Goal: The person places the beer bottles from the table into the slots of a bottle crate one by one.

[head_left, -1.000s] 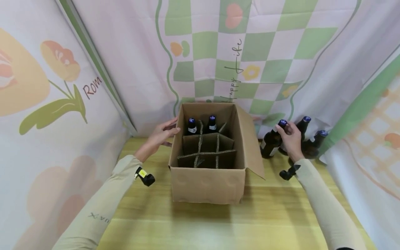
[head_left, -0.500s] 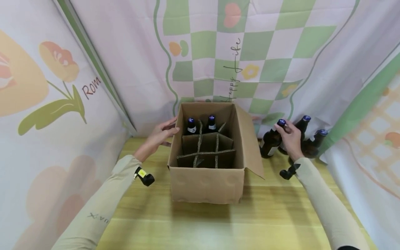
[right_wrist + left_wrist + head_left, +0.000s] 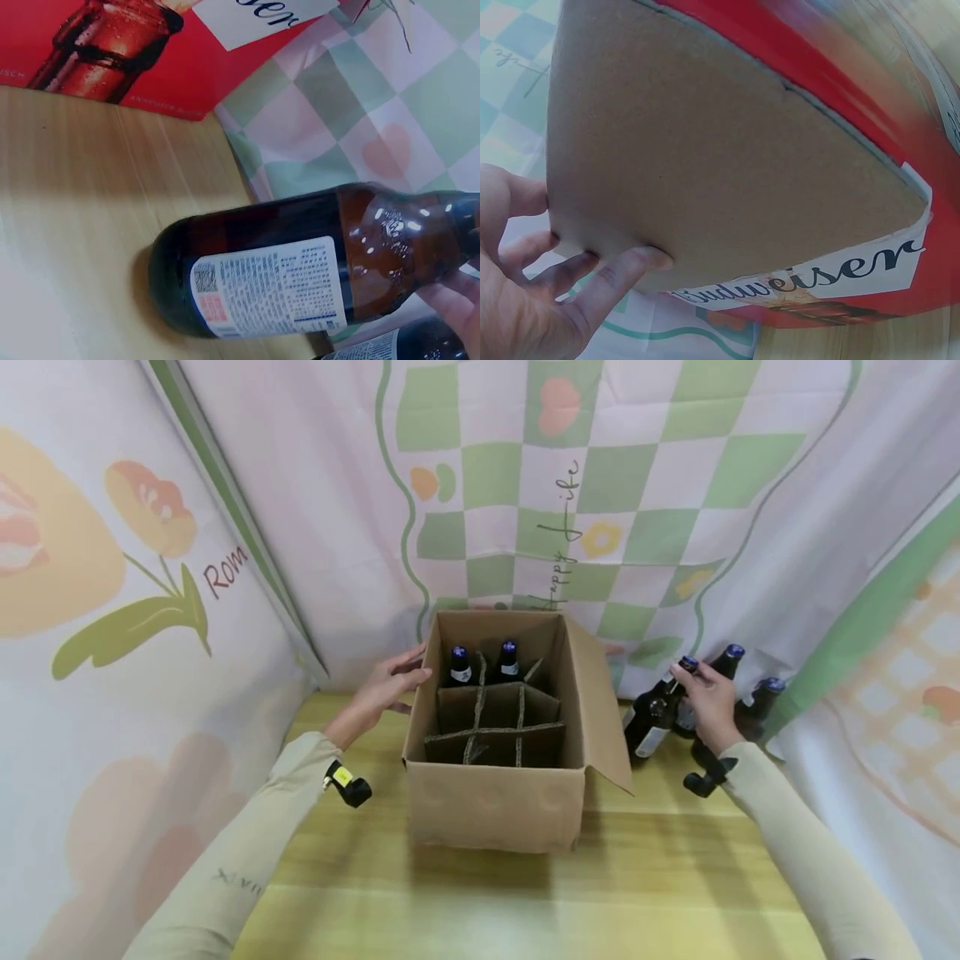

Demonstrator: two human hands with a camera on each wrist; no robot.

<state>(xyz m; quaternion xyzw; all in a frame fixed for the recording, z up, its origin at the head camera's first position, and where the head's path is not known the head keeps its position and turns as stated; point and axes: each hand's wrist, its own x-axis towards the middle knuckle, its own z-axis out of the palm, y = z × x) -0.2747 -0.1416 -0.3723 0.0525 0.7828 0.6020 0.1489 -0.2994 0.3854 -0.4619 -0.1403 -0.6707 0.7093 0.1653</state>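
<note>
An upright cardboard beer box [image 3: 497, 806] stands on the wooden table, its top uncovered. My left hand [image 3: 378, 693] rests with extended fingers against its left side; the left wrist view shows the fingers [image 3: 649, 259] on a brown flap [image 3: 675, 150]. My right hand [image 3: 708, 697] pinches a brown beer bottle [image 3: 285, 262] by its neck, to the right of the box. The bottle leans, its capped top toward the right and its base close over the table. Its white back label faces the right wrist camera.
Two capped bottles [image 3: 461, 667] stand in the box's far compartments, behind crossed cardboard dividers [image 3: 480, 714]. More bottles [image 3: 761, 702] stand right of and behind my right hand. An outspread flap [image 3: 600, 710] lies between box and bottles. Printed curtains [image 3: 345, 527] surround the table [image 3: 495, 910].
The pinched bottle has tilted further, and its base has come nearer to me. My right hand has shifted slightly right and down. My left hand stays against the box.
</note>
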